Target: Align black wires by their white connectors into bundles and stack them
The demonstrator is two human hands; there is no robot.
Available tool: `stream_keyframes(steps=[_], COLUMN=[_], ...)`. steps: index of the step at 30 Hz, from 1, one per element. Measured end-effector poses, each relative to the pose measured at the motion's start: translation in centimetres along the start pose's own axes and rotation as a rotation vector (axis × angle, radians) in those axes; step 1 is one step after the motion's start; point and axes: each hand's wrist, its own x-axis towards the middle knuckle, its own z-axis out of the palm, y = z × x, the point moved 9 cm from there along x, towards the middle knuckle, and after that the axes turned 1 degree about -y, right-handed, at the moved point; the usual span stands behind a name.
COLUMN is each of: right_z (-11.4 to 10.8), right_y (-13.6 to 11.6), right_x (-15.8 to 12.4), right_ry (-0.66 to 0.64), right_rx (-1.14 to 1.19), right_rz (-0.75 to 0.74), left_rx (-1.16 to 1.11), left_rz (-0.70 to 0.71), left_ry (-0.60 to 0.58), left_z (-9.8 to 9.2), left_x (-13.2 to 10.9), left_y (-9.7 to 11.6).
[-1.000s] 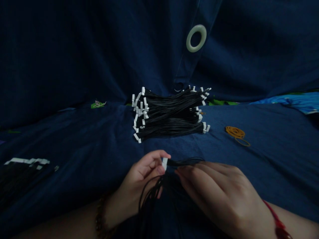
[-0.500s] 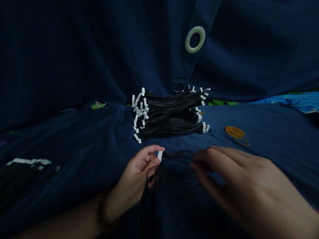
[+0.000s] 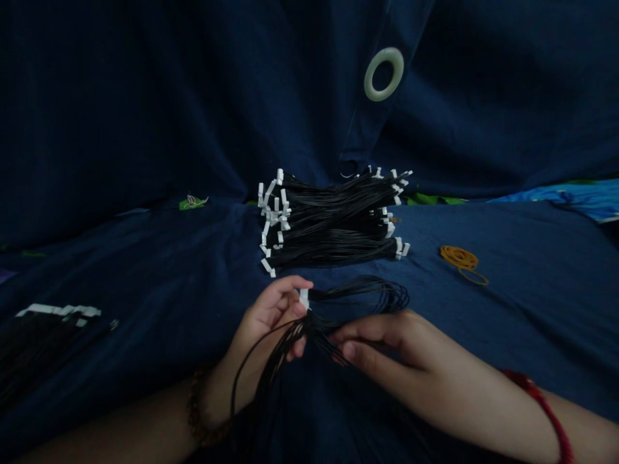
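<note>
Between thumb and fingers, my left hand (image 3: 273,322) pinches the white connectors (image 3: 304,298) at one end of a bundle of thin black wires (image 3: 358,291). Part of the bundle loops out to the right, and other strands hang down past my left wrist. My right hand (image 3: 391,354) has its thumb and fingers closed on black wires just right of my left hand. Beyond both hands lies a pile of black wire bundles (image 3: 333,219) with white connectors at both ends.
More black wires with white connectors (image 3: 58,312) lie at the left. Orange rubber bands (image 3: 458,258) rest on the dark blue cloth (image 3: 532,258) at the right. A pale ring (image 3: 383,74) is set in the hanging cloth behind. Green scraps and blue patterned fabric (image 3: 565,195) show along the back.
My right hand has moved left and closed on wires near my left hand. A wire loop now curves above it. My left hand has shifted slightly left, still pinching the connectors.
</note>
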Motion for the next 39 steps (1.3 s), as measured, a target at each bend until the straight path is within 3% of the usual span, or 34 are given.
stream_keyframes(steps=[5, 9, 17, 27, 31, 36, 39], right_z=[0.1, 0.2, 0.4, 2.9, 2.3, 0.4, -0.7], right_y=[0.4, 0.4, 0.3, 2.6, 2.4, 0.9, 0.7], right_x=[0.0, 0.1, -0.1, 0.3, 0.3, 0.4, 0.3], right_ry=[0.032, 0.055, 0.041, -0.138, -0.097, 0.038, 0.089], right_rx=[0.077, 0.034, -0.03, 0.479, 0.357, -0.006, -0.049], right_rz=[0.022, 0.049, 0.041, 0.208, 0.204, 0.091, 0.084], left_rx=[-0.016, 0.003, -0.006, 0.015, 0.016, 0.041, 0.036], left_rz=[0.003, -0.052, -0.025, -0.041, -0.013, -0.022, -0.028], left_ry=[-0.02, 0.011, -0.014, -0.009, -0.02, 0.019, 0.019], left_z=[0.6, 1.0, 1.5, 1.3, 1.3, 0.9, 0.7], left_x=[-0.2, -0.4, 0.0, 0.1, 0.1, 0.1, 0.1], left_y=[0.1, 0.2, 0.5, 0.5, 0.4, 0.1, 0.0])
